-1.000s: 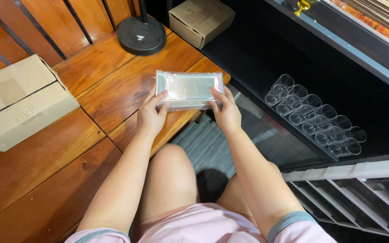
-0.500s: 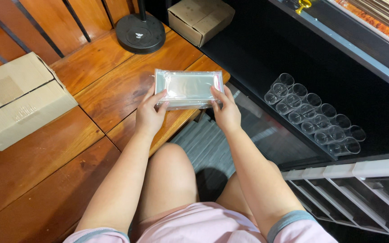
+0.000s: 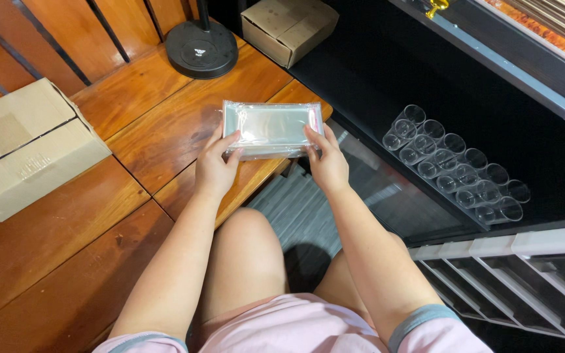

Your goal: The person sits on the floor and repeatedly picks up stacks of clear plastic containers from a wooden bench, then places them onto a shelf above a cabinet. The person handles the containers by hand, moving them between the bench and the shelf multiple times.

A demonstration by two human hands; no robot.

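The head view is the only one, looking down past the person's knees to a brown wooden plank counter (image 3: pixel 67 248). A flat rectangular stack of clear plastic sleeves (image 3: pixel 271 129), shiny and see-through, is held over the near right corner of that counter, about level and square to the person. Whether its underside rests on the wood or hangs just above it cannot be told.

As to progress, the stack looks gathered and squared, lifted or steadied between both hands; nothing shows it opened, separated or set down anywhere else, so whatever is done with it seems barely begun.

The left hand (image 3: pixel 216 167) grips the stack's left end, thumb laid on the top face and fingers curled beneath. The right hand (image 3: pixel 327 163) clamps the right end the same way, thumb on top near the edge. Both are partly closed around the stack, not flat.

Around it: a plain brown cardboard box (image 3: pixel 24 150) lies well to the left, a smaller cardboard box (image 3: pixel 289 26) sits at the far edge, near a round black stand base (image 3: pixel 202 49). To the right, on a dark shelf, lie rows of small clear plastic cups (image 3: pixel 456 167).
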